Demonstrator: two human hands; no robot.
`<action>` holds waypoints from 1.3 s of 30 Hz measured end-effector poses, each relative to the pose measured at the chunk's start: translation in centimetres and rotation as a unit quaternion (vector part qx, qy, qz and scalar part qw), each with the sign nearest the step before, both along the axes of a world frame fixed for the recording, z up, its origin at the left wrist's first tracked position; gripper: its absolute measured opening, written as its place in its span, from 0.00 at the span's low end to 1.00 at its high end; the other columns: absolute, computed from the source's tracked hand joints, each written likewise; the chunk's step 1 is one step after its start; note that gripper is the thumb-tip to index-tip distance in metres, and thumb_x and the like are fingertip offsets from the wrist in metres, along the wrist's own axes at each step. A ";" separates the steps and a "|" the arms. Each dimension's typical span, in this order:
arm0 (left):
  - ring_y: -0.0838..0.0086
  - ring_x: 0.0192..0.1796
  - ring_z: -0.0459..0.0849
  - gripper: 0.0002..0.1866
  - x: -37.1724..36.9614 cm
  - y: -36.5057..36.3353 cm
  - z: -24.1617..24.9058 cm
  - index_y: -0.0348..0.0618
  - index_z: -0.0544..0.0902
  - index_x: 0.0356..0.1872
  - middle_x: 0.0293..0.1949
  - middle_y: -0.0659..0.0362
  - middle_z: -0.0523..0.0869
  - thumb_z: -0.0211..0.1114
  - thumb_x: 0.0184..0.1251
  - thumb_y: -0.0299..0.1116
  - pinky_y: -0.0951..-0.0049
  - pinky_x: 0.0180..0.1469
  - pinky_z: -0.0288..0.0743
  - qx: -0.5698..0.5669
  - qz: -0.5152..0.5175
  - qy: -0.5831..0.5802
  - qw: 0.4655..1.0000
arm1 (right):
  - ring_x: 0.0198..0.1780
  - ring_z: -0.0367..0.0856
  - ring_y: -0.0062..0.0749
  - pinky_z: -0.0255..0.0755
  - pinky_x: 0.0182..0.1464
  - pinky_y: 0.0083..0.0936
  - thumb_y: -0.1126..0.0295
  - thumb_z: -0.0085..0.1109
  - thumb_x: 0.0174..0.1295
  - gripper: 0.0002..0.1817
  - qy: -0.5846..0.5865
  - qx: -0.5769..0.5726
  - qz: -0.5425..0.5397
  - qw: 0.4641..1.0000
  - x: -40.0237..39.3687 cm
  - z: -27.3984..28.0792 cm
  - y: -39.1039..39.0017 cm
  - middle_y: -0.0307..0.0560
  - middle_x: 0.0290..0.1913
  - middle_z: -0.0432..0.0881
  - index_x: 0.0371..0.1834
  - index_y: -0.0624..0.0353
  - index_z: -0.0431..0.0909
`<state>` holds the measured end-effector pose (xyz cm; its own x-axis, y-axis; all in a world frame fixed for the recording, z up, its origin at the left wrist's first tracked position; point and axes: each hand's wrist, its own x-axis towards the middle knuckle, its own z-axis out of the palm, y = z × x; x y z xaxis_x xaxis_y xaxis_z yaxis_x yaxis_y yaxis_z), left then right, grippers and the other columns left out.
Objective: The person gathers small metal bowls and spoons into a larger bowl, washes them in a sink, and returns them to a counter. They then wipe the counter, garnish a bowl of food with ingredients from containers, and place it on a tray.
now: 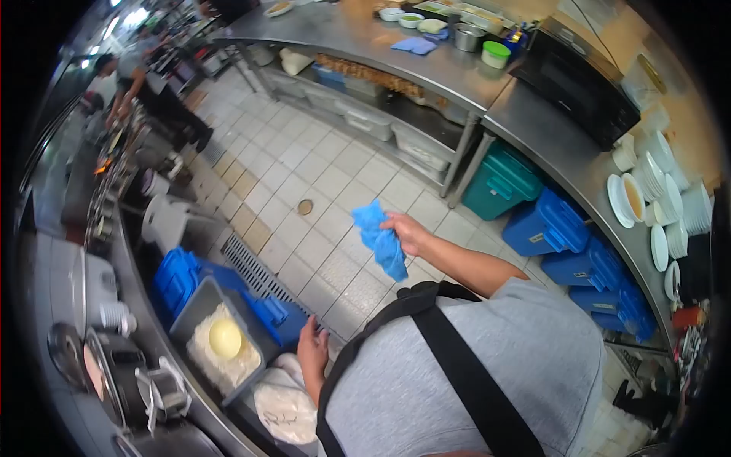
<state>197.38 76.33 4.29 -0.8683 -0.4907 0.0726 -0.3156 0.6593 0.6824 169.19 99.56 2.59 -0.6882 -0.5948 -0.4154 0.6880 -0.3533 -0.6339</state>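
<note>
A crumpled blue cloth [378, 241] hangs from my right hand [407, 233], pinched between thumb and fingers over the tiled floor. My left hand [312, 352] is low at my side, its fingers loosely apart with nothing seen in them. Nearest to it are a blue lidded bin [280, 316] and a clear plastic bag [285, 407] with pale contents and dark writing. Beside these stands a grey tub [185, 324] of white grains or flour-like stuff, with a yellow bowl [225, 338] lying in it.
A steel counter [335, 34] with bowls and a pot runs along the far side. On the right are a black microwave [571, 87], stacked white plates [651, 175], a green bin [499, 183] and several blue bins. Another person [156, 87] works at a stove, upper left. A floor drain grate [259, 274] lies ahead.
</note>
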 end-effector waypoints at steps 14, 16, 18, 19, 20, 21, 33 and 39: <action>0.55 0.45 0.82 0.26 -30.3 -8.8 -5.0 0.44 0.73 0.59 0.47 0.46 0.81 0.61 0.58 0.39 0.60 0.50 0.74 -0.046 -0.215 -0.276 0.936 | 0.51 0.76 0.37 0.69 0.53 0.33 0.67 0.47 0.64 0.17 0.286 0.488 -0.564 0.602 -26.3 2.4 34.2 0.50 0.53 0.76 0.53 0.64 0.72; 0.55 0.46 0.82 0.26 -34.4 -10.8 -4.6 0.44 0.73 0.59 0.47 0.45 0.82 0.62 0.58 0.39 0.60 0.50 0.74 -0.066 -0.225 -0.288 0.929 | 0.55 0.74 0.43 0.67 0.56 0.39 0.63 0.46 0.65 0.19 0.275 0.714 -0.464 0.447 -30.5 1.0 34.4 0.55 0.57 0.74 0.53 0.64 0.72; 0.54 0.46 0.81 0.26 -38.3 -12.9 -3.7 0.44 0.73 0.59 0.46 0.45 0.82 0.62 0.58 0.40 0.60 0.50 0.74 -0.091 -0.241 -0.300 0.918 | 0.62 0.67 0.52 0.60 0.62 0.47 0.58 0.44 0.65 0.23 0.257 0.896 -0.191 0.309 -33.2 0.5 32.6 0.60 0.62 0.68 0.54 0.65 0.72; 0.54 0.46 0.81 0.26 -40.7 -13.2 -2.7 0.43 0.73 0.58 0.46 0.44 0.82 0.62 0.58 0.39 0.59 0.49 0.74 -0.067 -0.222 -0.300 0.925 | 0.62 0.67 0.52 0.60 0.62 0.47 0.58 0.44 0.65 0.23 0.246 0.897 -0.195 0.311 -34.6 0.3 31.4 0.60 0.62 0.68 0.54 0.65 0.72; 0.53 0.47 0.81 0.26 -43.3 -13.4 -2.1 0.43 0.73 0.58 0.45 0.44 0.82 0.63 0.57 0.38 0.58 0.49 0.74 -0.040 -0.203 -0.297 0.932 | 0.63 0.66 0.52 0.58 0.63 0.47 0.58 0.44 0.65 0.23 0.274 0.897 -0.182 0.296 -36.5 0.4 29.7 0.59 0.63 0.68 0.55 0.65 0.71; 0.53 0.47 0.81 0.26 -45.9 -13.9 -2.0 0.43 0.73 0.58 0.45 0.44 0.82 0.63 0.57 0.38 0.58 0.49 0.74 -0.044 -0.210 -0.298 0.930 | 0.63 0.65 0.51 0.56 0.65 0.47 0.58 0.44 0.65 0.23 0.303 0.895 -0.166 0.282 -38.4 0.5 28.0 0.58 0.64 0.67 0.55 0.65 0.71; 0.53 0.46 0.81 0.22 -76.4 -0.2 6.5 0.42 0.72 0.57 0.47 0.46 0.80 0.60 0.62 0.34 0.61 0.48 0.75 -0.035 -0.549 -0.125 0.826 | 0.68 0.60 0.48 0.50 0.69 0.42 0.60 0.44 0.65 0.25 0.317 0.856 -0.193 0.359 -57.2 0.6 21.3 0.57 0.65 0.65 0.61 0.66 0.66; 0.52 0.52 0.76 0.21 -87.4 10.2 8.4 0.42 0.74 0.56 0.51 0.46 0.78 0.61 0.60 0.34 0.60 0.54 0.72 -0.096 -0.668 -0.015 0.738 | 0.67 0.61 0.50 0.51 0.69 0.43 0.62 0.46 0.63 0.26 0.302 0.862 -0.200 0.354 -60.9 1.6 21.0 0.60 0.63 0.67 0.59 0.70 0.67</action>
